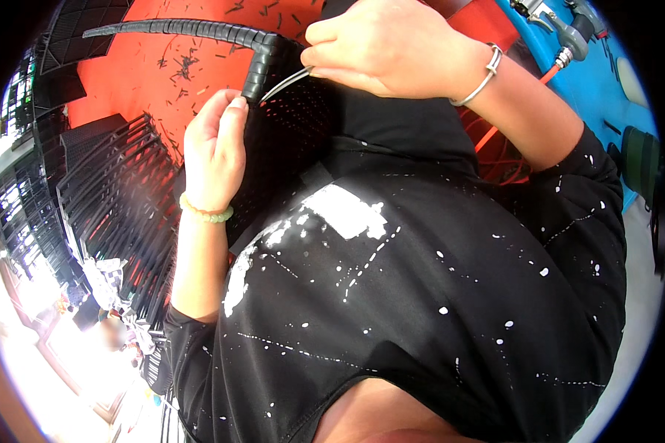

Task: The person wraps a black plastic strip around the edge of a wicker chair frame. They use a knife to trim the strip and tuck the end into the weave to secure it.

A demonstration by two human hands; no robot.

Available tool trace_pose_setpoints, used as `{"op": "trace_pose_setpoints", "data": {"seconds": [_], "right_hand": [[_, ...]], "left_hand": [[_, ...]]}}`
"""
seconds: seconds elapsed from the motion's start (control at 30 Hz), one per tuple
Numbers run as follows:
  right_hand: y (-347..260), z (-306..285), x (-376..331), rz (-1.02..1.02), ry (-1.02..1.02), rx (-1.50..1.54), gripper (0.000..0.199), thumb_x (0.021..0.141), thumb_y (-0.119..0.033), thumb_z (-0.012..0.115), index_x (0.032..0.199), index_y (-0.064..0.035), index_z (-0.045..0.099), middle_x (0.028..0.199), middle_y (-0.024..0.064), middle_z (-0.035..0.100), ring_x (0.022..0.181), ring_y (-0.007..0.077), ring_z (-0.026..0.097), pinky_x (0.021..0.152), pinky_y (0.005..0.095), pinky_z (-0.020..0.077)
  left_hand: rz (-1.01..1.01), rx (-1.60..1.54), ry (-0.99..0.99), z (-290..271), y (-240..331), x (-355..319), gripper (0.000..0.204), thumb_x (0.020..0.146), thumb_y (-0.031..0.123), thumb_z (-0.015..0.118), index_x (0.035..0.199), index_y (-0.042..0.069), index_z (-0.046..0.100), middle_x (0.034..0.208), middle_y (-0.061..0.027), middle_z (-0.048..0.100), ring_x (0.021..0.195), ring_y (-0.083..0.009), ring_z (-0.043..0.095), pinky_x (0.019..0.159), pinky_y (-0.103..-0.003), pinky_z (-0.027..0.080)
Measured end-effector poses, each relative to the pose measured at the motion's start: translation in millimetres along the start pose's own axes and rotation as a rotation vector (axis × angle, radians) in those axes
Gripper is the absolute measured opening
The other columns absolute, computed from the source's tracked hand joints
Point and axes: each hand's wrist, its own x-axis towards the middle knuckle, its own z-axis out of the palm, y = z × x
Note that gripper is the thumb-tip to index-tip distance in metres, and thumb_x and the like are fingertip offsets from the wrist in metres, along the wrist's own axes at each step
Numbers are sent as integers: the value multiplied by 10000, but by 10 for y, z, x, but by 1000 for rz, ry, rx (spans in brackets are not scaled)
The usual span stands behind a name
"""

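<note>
A black frame wrapped in ribbed black strip point(192, 29) curves across the top and bends down at a corner. My left hand point(214, 148) pinches the black woven panel point(295, 125) just below that corner; a pale green bead bracelet sits on its wrist. My right hand point(388, 48), with a silver bangle on the wrist, grips a thin grey strand point(288, 81) that runs from the fingers toward the wrapped corner. The panel rests against my black, white-speckled shirt.
An orange floor point(148, 74) strewn with short dark offcuts lies beyond the frame. Stacked black slatted frames point(111, 199) stand at the left. A blue surface point(591, 81) with tools and an orange hose lies at the upper right.
</note>
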Motion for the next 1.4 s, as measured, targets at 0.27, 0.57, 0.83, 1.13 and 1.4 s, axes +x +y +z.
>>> {"op": "trace_pose_setpoints", "data": {"seconds": [0.27,0.57,0.83,1.13,1.4], "right_hand": [[-56,167,-503,337,28,454,316,902,-51,588,1211,-91,636,873,72,591,760,236,634,682,354,518],[-862,234,-744,915,134,2007,457,1005,-161,546,1418,-35,396,1021,133,655,878,193,702,804,307,570],[-599,8,-769,788,97,1072,408,997,-133,551,1396,-57,507,1033,25,598,856,91,545,794,255,476],[-473,159,-650,560,127,1063,353,1003,-173,544,1344,-93,580,1024,34,623,891,117,538,857,274,455],[-426,121,-585,715,30,1277,325,992,-187,572,1293,-89,643,892,-24,644,780,58,501,747,233,447]], "left_hand": [[24,-13,-39,6,-5,36,198,998,183,529,958,6,610,707,57,470,656,-39,410,597,-220,369],[42,10,-24,7,-54,34,202,997,193,534,961,9,609,700,51,464,656,-47,414,602,-228,374],[48,14,-14,10,-12,18,209,996,198,538,976,5,616,699,53,467,652,-46,418,597,-229,373],[32,5,-13,23,2,18,211,1005,190,517,958,5,608,695,60,452,645,-37,396,584,-220,354],[21,37,-20,14,21,-4,214,1007,179,524,1001,-14,616,760,53,498,701,-37,425,633,-206,366]]}}
